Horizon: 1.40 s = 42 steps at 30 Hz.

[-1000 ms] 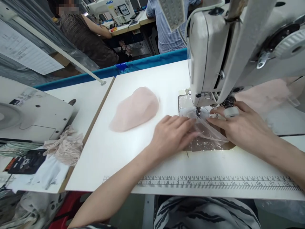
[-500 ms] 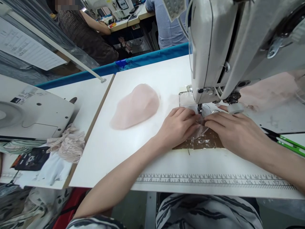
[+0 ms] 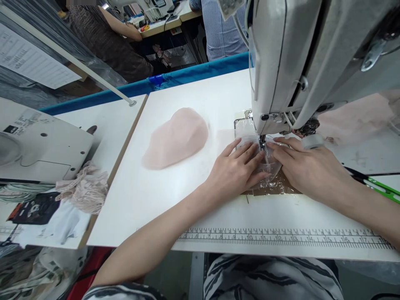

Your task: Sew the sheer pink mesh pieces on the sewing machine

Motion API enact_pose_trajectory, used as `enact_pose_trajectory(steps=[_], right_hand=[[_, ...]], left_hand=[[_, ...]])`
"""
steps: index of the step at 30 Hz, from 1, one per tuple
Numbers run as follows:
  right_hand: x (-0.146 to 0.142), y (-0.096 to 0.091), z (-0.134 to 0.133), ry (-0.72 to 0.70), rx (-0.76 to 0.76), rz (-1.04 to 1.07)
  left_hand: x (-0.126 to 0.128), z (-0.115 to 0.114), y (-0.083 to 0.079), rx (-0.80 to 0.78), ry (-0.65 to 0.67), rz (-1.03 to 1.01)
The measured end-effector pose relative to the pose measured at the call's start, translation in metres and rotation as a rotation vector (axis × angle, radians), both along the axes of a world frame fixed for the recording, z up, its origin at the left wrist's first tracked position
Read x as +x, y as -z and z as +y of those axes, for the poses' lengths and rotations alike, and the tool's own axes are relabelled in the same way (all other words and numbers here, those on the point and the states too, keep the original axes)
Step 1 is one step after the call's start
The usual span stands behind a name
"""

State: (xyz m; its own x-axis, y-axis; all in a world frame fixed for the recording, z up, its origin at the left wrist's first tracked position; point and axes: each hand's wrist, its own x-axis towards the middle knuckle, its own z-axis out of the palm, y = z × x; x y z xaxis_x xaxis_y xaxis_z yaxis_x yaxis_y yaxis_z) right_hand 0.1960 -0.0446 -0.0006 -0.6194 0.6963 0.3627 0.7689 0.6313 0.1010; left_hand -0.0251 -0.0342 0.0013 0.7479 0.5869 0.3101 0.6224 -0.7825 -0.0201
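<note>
A thin, sheer piece of fabric (image 3: pixel 266 167) lies under the presser foot (image 3: pixel 262 141) of the sewing machine (image 3: pixel 275 62). My left hand (image 3: pixel 239 166) rests flat on its left side, fingers spread and pointing at the needle area. On the right side my right hand (image 3: pixel 308 162) lies with its fingers stretched out over the fabric, fingertips close to the foot. Brown tape (image 3: pixel 281 185) covers the table below the fabric. To the left of my hands, a pale pink sheer fabric piece (image 3: pixel 178 137) lies on the white table.
Green-handled scissors (image 3: pixel 381 187) lie right of my right forearm. More pink fabric (image 3: pixel 359 116) sits behind the machine's arm. A printed ruler (image 3: pixel 265 236) runs along the front edge. Another machine (image 3: pixel 40 141) and pinkish cord (image 3: pixel 86 187) are at left. Two people sit beyond the blue cloth edge (image 3: pixel 203 68).
The fingers of my left hand have gone from bunched at the needle to spread flat on the fabric. My right fingers have straightened a little. The view has shifted slightly.
</note>
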Motion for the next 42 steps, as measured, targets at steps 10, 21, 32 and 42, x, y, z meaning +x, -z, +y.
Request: enact_pose_trajectory(steps=[10, 21, 32, 42], right_hand=[[0.001, 0.001, 0.001, -0.022, 0.095, -0.041], [-0.001, 0.005, 0.000, 0.018, 0.092, -0.045], [0.003, -0.005, -0.002, -0.186, 0.129, 0.070], [0.002, -0.004, -0.002, -0.299, 0.213, 0.107]], left_hand=[[0.001, -0.001, -0.001, 0.047, -0.015, 0.011], [0.000, 0.001, 0.001, 0.034, -0.025, 0.003], [-0.008, -0.003, -0.002, 0.178, 0.226, -0.135], [-0.003, -0.008, -0.003, 0.354, 0.313, -0.186]])
